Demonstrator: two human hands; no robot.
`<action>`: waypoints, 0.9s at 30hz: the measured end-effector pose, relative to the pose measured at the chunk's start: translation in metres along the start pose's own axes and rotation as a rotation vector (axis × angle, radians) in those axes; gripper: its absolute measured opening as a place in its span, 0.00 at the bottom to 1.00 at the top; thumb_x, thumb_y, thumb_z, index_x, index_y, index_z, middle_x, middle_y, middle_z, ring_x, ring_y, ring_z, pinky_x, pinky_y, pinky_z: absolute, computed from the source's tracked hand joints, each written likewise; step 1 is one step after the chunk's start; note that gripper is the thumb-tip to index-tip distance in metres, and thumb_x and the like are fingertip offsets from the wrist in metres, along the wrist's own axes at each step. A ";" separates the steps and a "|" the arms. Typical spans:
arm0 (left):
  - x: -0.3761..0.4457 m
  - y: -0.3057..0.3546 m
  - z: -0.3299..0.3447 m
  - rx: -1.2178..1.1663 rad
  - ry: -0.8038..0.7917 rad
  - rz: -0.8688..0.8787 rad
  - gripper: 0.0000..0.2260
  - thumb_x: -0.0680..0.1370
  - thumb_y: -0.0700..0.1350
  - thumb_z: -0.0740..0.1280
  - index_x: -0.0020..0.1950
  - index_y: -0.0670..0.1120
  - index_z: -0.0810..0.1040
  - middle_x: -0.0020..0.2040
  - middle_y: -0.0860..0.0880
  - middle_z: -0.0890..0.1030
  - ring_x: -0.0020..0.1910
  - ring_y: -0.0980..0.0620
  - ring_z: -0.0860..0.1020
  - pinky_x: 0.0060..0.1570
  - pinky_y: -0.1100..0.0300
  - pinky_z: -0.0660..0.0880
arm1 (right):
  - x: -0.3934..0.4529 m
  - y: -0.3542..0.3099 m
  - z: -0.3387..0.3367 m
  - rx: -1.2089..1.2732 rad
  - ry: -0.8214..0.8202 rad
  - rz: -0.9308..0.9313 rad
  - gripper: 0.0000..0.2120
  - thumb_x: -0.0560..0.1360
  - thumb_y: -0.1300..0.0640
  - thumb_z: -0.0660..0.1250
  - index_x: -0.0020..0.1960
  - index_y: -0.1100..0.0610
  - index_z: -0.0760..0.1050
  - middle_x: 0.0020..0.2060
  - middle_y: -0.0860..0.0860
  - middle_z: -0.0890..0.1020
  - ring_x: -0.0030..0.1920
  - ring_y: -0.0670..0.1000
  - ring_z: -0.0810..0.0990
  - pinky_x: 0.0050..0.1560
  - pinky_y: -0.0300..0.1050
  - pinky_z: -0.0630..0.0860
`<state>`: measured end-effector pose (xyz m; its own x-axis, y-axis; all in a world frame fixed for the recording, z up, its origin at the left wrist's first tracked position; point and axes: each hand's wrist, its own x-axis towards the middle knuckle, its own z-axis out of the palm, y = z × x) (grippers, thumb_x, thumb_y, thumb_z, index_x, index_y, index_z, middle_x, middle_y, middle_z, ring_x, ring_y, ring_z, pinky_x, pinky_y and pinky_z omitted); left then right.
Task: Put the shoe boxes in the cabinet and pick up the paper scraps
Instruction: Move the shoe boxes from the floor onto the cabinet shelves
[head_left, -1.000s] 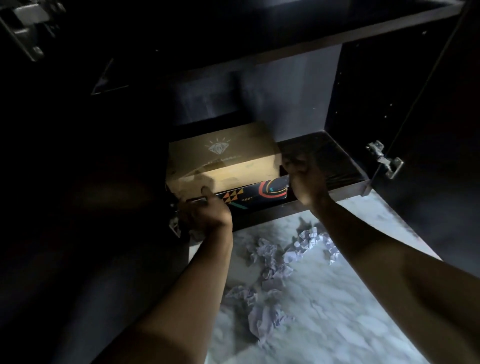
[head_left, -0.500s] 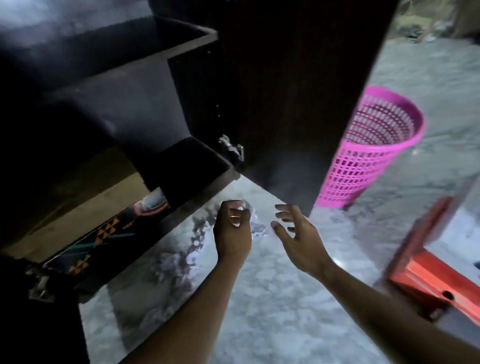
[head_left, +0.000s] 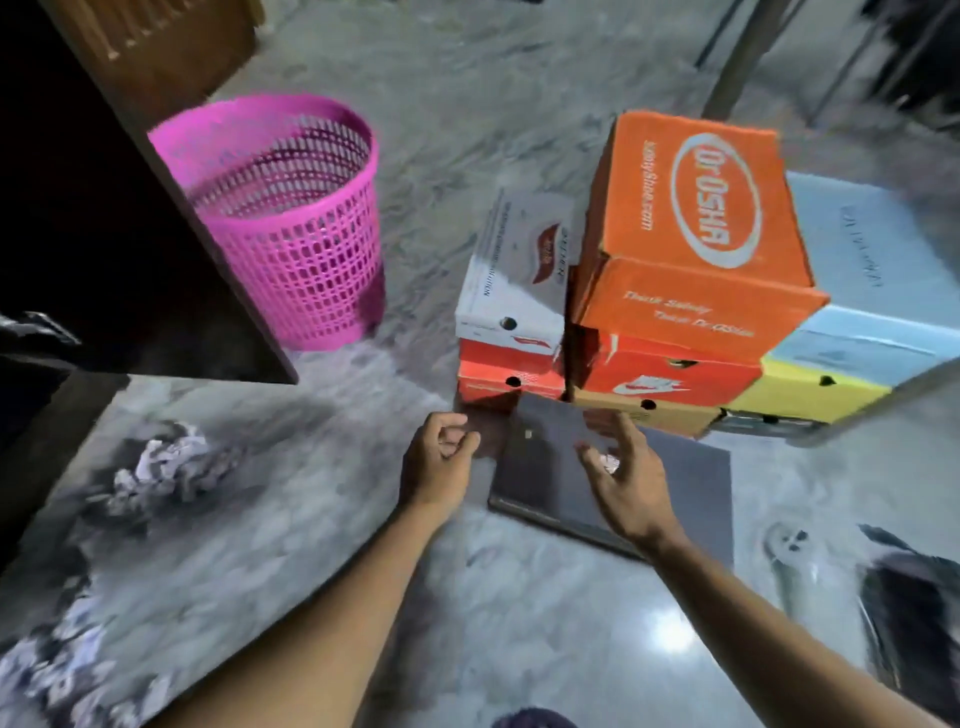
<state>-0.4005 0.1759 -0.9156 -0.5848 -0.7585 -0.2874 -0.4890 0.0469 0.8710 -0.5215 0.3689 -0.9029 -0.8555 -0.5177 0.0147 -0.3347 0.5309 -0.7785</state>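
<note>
Here both hands reach forward over the marble floor (head_left: 311, 519) toward a pile of shoe boxes; the left hand (head_left: 436, 462) hangs with its fingers loosely curled and its thumb near the fingertips, holding nothing that can be seen; the right hand (head_left: 623, 483) is spread, fingers apart and slightly bent, above a flat dark box (head_left: 550, 467) that lies on the floor just in front of the pile; whether the right hand touches that box cannot be told. The pile stands in stacks side by side; on the left a white box (head_left: 514, 270) sits on a red box (head_left: 509, 371); in the middle a big orange box (head_left: 696, 228) tops a red-orange box (head_left: 660, 371) and a tan box (head_left: 649, 413); on the right a pale blue box (head_left: 872, 270) rests on a yellow box (head_left: 800, 387). A pink basket (head_left: 291, 218) of open mesh stands upright on the floor, left of the pile and well apart from it, beside the dark cabinet door (head_left: 104, 234); crumpled paper scraps (head_left: 161, 462) lie on the floor to the left of the hands, below the door; more scraps (head_left: 57, 670) lie at the lower left corner, blurred.
</note>
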 end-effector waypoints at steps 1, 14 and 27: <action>-0.002 0.003 0.015 0.021 -0.044 -0.010 0.12 0.79 0.45 0.72 0.61 0.46 0.79 0.54 0.48 0.83 0.42 0.58 0.79 0.37 0.76 0.69 | -0.006 0.015 -0.014 -0.024 0.067 0.040 0.20 0.77 0.48 0.67 0.66 0.54 0.76 0.60 0.51 0.82 0.62 0.54 0.79 0.63 0.49 0.74; -0.022 -0.013 0.069 0.261 -0.291 -0.174 0.21 0.79 0.52 0.68 0.71 0.52 0.70 0.65 0.49 0.81 0.56 0.45 0.78 0.53 0.56 0.73 | -0.062 0.129 -0.055 0.054 0.158 0.701 0.31 0.77 0.48 0.71 0.74 0.56 0.64 0.61 0.57 0.82 0.61 0.61 0.80 0.59 0.53 0.76; -0.039 0.000 -0.121 0.257 0.132 -0.199 0.18 0.76 0.57 0.67 0.65 0.55 0.76 0.57 0.50 0.83 0.52 0.46 0.79 0.51 0.55 0.74 | -0.046 -0.029 -0.004 0.067 -0.061 0.244 0.39 0.70 0.30 0.68 0.72 0.52 0.67 0.67 0.57 0.79 0.60 0.61 0.81 0.60 0.62 0.81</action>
<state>-0.2998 0.1272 -0.8561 -0.3808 -0.8462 -0.3728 -0.7418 0.0388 0.6695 -0.4743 0.3798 -0.8780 -0.8818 -0.4198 -0.2149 -0.0925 0.6007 -0.7941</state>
